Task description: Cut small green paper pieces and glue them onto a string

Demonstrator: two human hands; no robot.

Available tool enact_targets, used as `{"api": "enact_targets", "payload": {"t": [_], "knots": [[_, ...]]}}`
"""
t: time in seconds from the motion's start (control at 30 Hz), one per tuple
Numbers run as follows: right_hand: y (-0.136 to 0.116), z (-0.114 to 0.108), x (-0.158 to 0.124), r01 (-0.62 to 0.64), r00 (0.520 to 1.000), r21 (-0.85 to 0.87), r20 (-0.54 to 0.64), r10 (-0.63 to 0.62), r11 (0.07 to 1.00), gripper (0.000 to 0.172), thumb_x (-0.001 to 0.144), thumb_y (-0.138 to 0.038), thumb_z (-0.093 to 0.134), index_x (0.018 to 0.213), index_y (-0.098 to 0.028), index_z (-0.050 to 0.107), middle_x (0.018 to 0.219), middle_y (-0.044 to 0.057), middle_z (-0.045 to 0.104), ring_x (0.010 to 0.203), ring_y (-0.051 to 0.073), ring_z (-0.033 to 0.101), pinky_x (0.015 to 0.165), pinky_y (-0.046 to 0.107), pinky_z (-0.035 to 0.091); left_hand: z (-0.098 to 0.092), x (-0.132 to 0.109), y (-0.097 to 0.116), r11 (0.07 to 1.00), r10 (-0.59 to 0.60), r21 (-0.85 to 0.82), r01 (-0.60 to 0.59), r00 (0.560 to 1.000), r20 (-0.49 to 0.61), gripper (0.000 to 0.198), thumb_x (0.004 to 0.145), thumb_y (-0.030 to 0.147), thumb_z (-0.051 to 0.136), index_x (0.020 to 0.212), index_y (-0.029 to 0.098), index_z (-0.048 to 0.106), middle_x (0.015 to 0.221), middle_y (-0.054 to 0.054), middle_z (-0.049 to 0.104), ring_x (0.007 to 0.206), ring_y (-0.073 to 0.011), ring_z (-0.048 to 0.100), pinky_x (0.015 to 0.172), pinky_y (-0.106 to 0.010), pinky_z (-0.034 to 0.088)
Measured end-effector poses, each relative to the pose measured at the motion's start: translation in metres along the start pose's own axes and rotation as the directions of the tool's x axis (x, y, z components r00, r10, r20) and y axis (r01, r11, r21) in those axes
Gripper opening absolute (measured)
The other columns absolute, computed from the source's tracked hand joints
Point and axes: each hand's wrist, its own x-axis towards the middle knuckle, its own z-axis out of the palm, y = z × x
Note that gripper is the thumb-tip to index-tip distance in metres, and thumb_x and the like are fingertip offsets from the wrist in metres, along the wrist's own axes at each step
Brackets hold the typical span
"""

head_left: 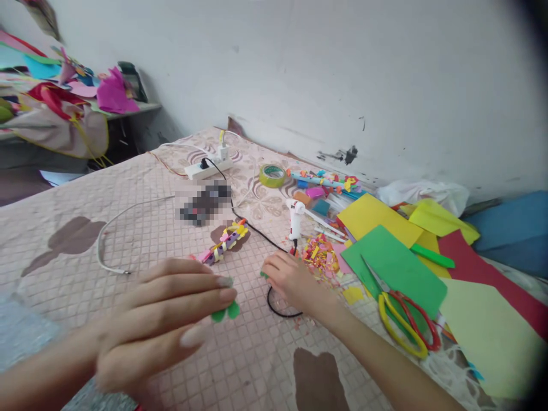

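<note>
My left hand point(166, 317) is raised close to the camera, fingers together and pinching a small green paper cut-out point(226, 311) at their tips. My right hand point(289, 279) rests on the pink bedspread point(141, 228), fingers curled down on a tiny green scrap point(264, 275) beside a black cable point(274, 305). A white glue gun point(295, 218) stands just beyond that hand. A paper craft chain in purple, yellow and pink point(225, 242) lies ahead of both hands.
Scissors with yellow and red handles point(402, 317) lie on a green sheet point(391, 265) among coloured paper sheets at right. A pile of paper scraps point(319, 254), a tape roll point(272, 174), a power strip point(208, 167) and a white cable point(111, 228) lie farther out. Wall behind.
</note>
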Motion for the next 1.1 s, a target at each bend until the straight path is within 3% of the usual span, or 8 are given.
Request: {"api": "enact_targets", "payload": {"t": [0.13, 0.3, 0.4, 0.53, 0.6, 0.7, 0.93, 1.1], "knots": [[0.003, 0.003, 0.001, 0.010, 1.000, -0.057, 0.024, -0.009, 0.998, 0.015, 0.077, -0.004, 0.057, 0.086, -0.016, 0.055, 0.092, 0.008, 0.060, 0.093, 0.024, 0.052, 0.085, 0.038, 0.044, 0.044, 0.009, 0.006, 0.988, 0.055, 0.143, -0.053, 0.998, -0.010, 0.026, 0.090, 0.033, 0.044, 0.102, 0.039, 0.067, 0.081, -0.003, 0.075, 0.080, -0.0241, 0.067, 0.086, -0.047, 0.050], [0.004, -0.002, -0.002, 0.020, 0.999, -0.002, 0.034, -0.020, 1.000, 0.015, 0.082, -0.003, 0.052, 0.089, -0.017, 0.053, 0.091, 0.007, 0.059, 0.094, 0.022, 0.053, 0.083, 0.035, 0.046, 0.046, 0.016, -0.015, 0.950, 0.293, 0.096, -0.296, 0.955, 0.050, 0.030, 0.091, 0.022, 0.046, 0.112, 0.040, 0.058, 0.089, -0.001, 0.074, 0.083, -0.0198, 0.069, 0.081, -0.043, 0.053], [0.004, -0.004, -0.002, 0.045, 0.996, -0.032, 0.075, -0.043, 0.998, 0.016, 0.083, -0.002, 0.050, 0.090, -0.016, 0.054, 0.093, 0.007, 0.060, 0.095, 0.022, 0.053, 0.084, 0.036, 0.045, 0.040, 0.021, -0.023, 0.890, 0.434, 0.077, -0.449, 0.887, 0.159, 0.033, 0.090, 0.014, 0.048, 0.119, 0.028, 0.055, 0.096, -0.005, 0.073, 0.088, -0.0197, 0.068, 0.079, -0.042, 0.055], [0.005, -0.001, -0.002, 0.075, 0.993, -0.091, 0.093, -0.067, 0.993, 0.016, 0.083, -0.001, 0.050, 0.091, -0.014, 0.056, 0.097, 0.008, 0.060, 0.098, 0.023, 0.053, 0.087, 0.037, 0.045, 0.029, 0.033, -0.028, 0.814, 0.524, 0.088, -0.575, 0.791, 0.316, 0.032, 0.092, 0.011, 0.042, 0.121, 0.021, 0.052, 0.102, -0.008, 0.071, 0.095, -0.0186, 0.067, 0.081, -0.037, 0.057], [0.007, 0.001, -0.003, 0.084, 0.994, -0.102, 0.080, -0.076, 0.991, 0.015, 0.083, -0.002, 0.051, 0.091, -0.013, 0.056, 0.098, 0.009, 0.060, 0.101, 0.024, 0.052, 0.088, 0.037, 0.044, 0.024, 0.039, -0.031, 0.718, 0.612, 0.035, -0.696, 0.654, 0.444, 0.028, 0.091, 0.011, 0.044, 0.115, 0.018, 0.055, 0.105, -0.009, 0.070, 0.097, -0.0190, 0.066, 0.079, -0.034, 0.059], [0.009, 0.003, -0.003, 0.082, 0.995, -0.079, 0.059, -0.077, 0.993, 0.014, 0.083, -0.003, 0.053, 0.092, -0.013, 0.057, 0.099, 0.009, 0.061, 0.101, 0.023, 0.052, 0.088, 0.036, 0.045, 0.021, 0.044, -0.034, 0.659, 0.640, 0.051, -0.750, 0.596, 0.485, 0.021, 0.089, 0.011, 0.048, 0.105, 0.019, 0.059, 0.107, -0.008, 0.070, 0.100, -0.0199, 0.065, 0.079, -0.035, 0.060], [0.009, -0.002, -0.002, 0.062, 0.998, 0.011, 0.017, -0.062, 0.998, 0.012, 0.082, -0.010, 0.057, 0.092, -0.015, 0.056, 0.096, 0.008, 0.062, 0.096, 0.023, 0.055, 0.085, 0.036, 0.047, 0.025, 0.043, -0.033, 0.656, 0.646, 0.067, -0.751, 0.606, 0.464, 0.017, 0.088, 0.009, 0.048, 0.101, 0.013, 0.059, 0.103, -0.011, 0.070, 0.100, -0.0199, 0.064, 0.081, -0.034, 0.059], [0.010, -0.001, -0.003, 0.054, 0.998, -0.005, 0.018, -0.053, 0.999, 0.014, 0.081, -0.008, 0.057, 0.094, -0.015, 0.056, 0.103, 0.009, 0.061, 0.101, 0.023, 0.054, 0.088, 0.036, 0.046, 0.027, 0.040, -0.037, 0.715, 0.608, 0.093, -0.693, 0.682, 0.406, 0.018, 0.084, 0.007, 0.056, 0.101, 0.011, 0.060, 0.099, -0.012, 0.070, 0.097, -0.0211, 0.065, 0.080, -0.037, 0.058]]}}
